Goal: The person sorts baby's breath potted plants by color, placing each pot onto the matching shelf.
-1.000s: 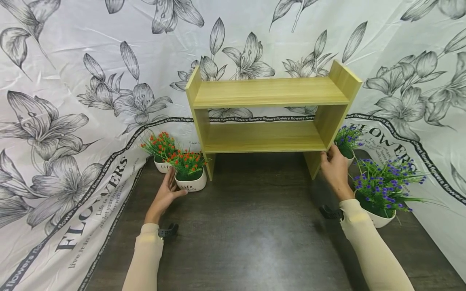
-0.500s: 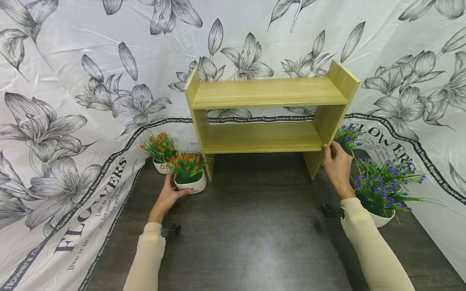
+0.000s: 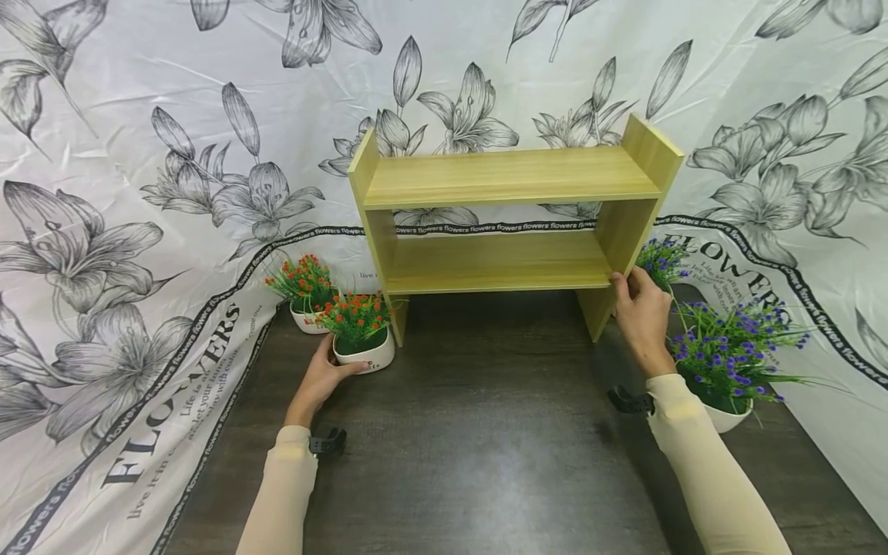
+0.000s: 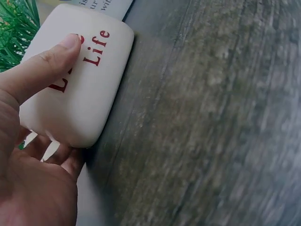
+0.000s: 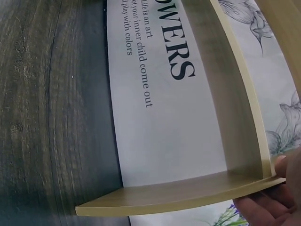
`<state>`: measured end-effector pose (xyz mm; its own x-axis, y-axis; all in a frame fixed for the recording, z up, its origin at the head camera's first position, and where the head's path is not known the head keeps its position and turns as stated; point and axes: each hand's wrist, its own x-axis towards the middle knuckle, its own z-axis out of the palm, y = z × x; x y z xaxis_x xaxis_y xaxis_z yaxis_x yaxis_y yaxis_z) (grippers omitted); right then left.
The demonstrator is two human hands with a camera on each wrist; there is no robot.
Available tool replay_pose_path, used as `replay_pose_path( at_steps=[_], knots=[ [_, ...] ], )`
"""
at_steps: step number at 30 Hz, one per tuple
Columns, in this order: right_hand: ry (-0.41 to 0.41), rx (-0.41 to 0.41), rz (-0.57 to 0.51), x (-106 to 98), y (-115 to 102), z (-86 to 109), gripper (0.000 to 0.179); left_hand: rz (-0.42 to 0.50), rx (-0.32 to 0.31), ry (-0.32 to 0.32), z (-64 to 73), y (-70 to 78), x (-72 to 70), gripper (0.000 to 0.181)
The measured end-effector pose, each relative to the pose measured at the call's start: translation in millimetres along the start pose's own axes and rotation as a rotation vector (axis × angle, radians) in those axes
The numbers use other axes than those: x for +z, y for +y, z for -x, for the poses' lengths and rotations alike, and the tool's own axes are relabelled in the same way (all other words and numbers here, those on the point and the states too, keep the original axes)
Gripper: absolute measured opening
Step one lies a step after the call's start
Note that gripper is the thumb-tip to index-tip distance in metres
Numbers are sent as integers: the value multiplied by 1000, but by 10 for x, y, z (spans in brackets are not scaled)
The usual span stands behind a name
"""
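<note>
My left hand (image 3: 322, 383) grips the front potted plant, a white rounded pot (image 3: 380, 359) with orange-red flowers and green leaves, left of the shelf. In the left wrist view the thumb (image 4: 49, 63) lies across the red "Life" lettering on the pot's side, and the other fingers curl round its far end. At the other side, my right hand (image 3: 643, 320) pinches the right side panel of a two-tier wooden shelf (image 3: 509, 176). Its thumb is on the front edge by the lower board, with fingers behind the panel (image 5: 183, 194) in the right wrist view.
Another orange-flowered pot (image 3: 305, 322) stands behind the gripped one. Two purple-flowered plants are right of the shelf: one (image 3: 659, 260) behind the right hand, a larger one (image 3: 735, 354) nearer. The dark wooden table (image 3: 472, 447) backs onto a flower-printed cloth (image 3: 208, 154).
My left thumb has slid further across the pot's front, covering more lettering, and the pot has shifted slightly toward me. My right hand has moved slightly up the shelf's side panel.
</note>
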<state>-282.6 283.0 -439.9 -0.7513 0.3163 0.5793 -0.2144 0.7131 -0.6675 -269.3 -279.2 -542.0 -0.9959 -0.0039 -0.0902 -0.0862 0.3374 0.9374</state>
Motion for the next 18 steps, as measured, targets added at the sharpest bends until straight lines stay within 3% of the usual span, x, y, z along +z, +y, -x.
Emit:
replay_pose_path(
  at_steps=[12,18],
  knots=[
    [-7,-13,30,-1,11,-21,32,14,40,53,50,1,57,113],
    [3,-21,45,-6,18,-29,31,23,50,75,159,67,55,113]
  ],
)
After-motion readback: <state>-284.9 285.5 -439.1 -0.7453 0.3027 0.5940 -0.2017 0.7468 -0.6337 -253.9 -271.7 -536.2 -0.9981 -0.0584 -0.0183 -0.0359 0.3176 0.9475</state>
